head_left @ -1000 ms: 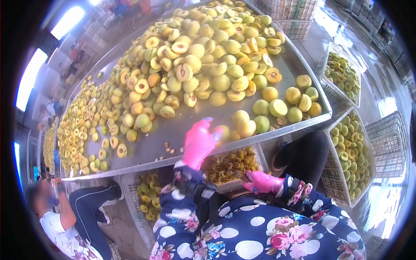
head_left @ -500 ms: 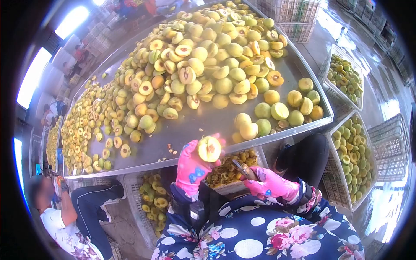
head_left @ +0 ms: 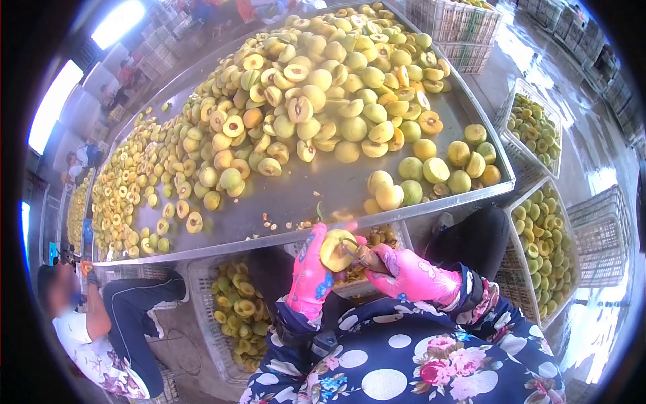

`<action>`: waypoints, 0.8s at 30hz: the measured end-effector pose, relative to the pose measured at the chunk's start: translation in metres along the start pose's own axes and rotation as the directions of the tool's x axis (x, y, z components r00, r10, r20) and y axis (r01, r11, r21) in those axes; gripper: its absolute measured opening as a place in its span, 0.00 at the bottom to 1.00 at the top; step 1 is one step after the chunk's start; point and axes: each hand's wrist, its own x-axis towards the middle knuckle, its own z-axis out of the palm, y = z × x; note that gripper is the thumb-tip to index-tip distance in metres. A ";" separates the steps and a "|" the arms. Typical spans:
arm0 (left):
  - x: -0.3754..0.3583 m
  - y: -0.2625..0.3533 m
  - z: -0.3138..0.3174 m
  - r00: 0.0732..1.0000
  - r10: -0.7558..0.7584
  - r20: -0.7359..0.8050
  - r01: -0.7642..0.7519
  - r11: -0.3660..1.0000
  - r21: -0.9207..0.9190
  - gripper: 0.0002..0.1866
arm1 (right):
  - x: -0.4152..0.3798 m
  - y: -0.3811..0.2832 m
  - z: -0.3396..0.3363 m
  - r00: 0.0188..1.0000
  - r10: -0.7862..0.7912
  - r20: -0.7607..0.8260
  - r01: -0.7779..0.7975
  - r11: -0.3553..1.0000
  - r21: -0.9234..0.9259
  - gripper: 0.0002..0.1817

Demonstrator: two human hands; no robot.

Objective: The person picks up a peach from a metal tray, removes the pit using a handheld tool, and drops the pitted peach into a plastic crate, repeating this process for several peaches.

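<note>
In the head view, my left hand [head_left: 314, 269], in a pink patterned glove, is closed around a yellow peach half [head_left: 337, 248] with its cut face towards my right hand. My right hand [head_left: 412, 273], gloved in pink too, grips a small wooden-handled knife [head_left: 367, 256]. Its metal tip is at the middle of the cut face, where the stone sits. Both hands are just below the front edge of a metal table [head_left: 269, 219], above a crate of yellow scraps [head_left: 380, 237].
A large heap of whole and halved peaches [head_left: 323, 87] covers much of the table. A crate of halves [head_left: 240, 316] stands by my left leg. Fruit-filled crates [head_left: 546, 249] stand at right, beside stacked crates [head_left: 602, 236]. Another person [head_left: 101, 323] sits at left.
My right hand has moved left and up, bringing the knife tip to the peach half. My left hand has come slightly lower and right, turning the cut face towards the knife.
</note>
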 end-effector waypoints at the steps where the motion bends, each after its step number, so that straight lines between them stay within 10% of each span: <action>1: -0.001 -0.001 -0.001 1.000 -0.003 0.009 0.003 1.000 -0.001 0.33 | 0.000 -0.001 0.000 1.000 -0.006 0.006 0.006 1.000 -0.004 0.15; 20: 0.006 -0.023 -0.020 0.985 -0.170 -0.035 0.162 0.971 -0.175 0.28 | 0.008 0.034 0.012 0.970 -0.119 0.212 0.122 0.992 -0.001 0.13; 24: 0.010 -0.034 -0.035 0.975 -0.221 0.021 0.222 0.964 -0.148 0.27 | 0.010 0.027 0.005 0.943 0.068 0.325 -0.045 0.996 -0.078 0.12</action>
